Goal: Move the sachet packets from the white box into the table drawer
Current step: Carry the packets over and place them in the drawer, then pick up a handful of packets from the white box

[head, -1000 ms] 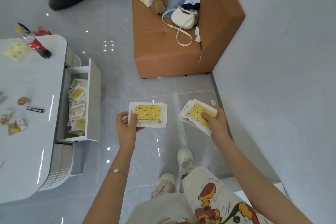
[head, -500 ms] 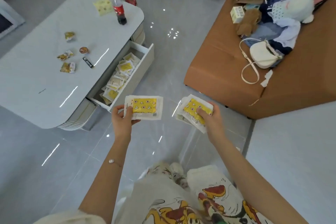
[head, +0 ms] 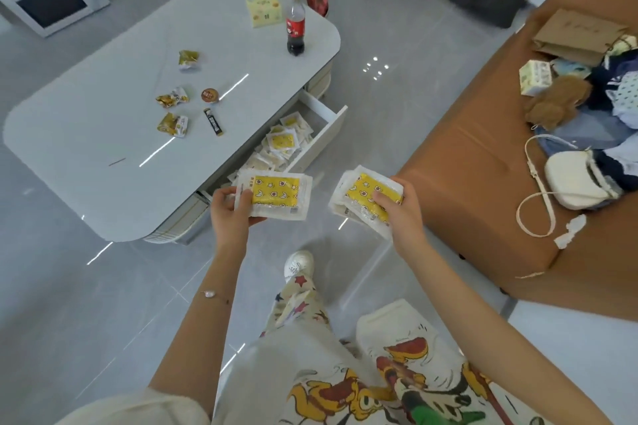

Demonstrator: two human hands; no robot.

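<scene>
My left hand [head: 230, 214] grips a small stack of white sachet packets [head: 279, 195] with yellow printed fronts, held flat just in front of the open table drawer [head: 322, 138]. My right hand [head: 397, 214] holds a second, thicker bundle of the same sachet packets [head: 362, 197], tilted, over the floor between table and sofa. The drawer is pulled out from the white table [head: 138, 134] and holds several sachets [head: 281, 143] lying loose. The white box is out of view.
On the table stand a cola bottle [head: 296, 28], a yellow card and several snack wrappers. A brown sofa [head: 476, 166] at the right carries a white handbag [head: 576, 183], clothes and a paper bag. My legs and a white shoe [head: 298, 264] are below on grey floor tiles.
The view has swung left and closer, so the table and drawer now lie just ahead of my hands. Both hands keep the same hold on their packets.
</scene>
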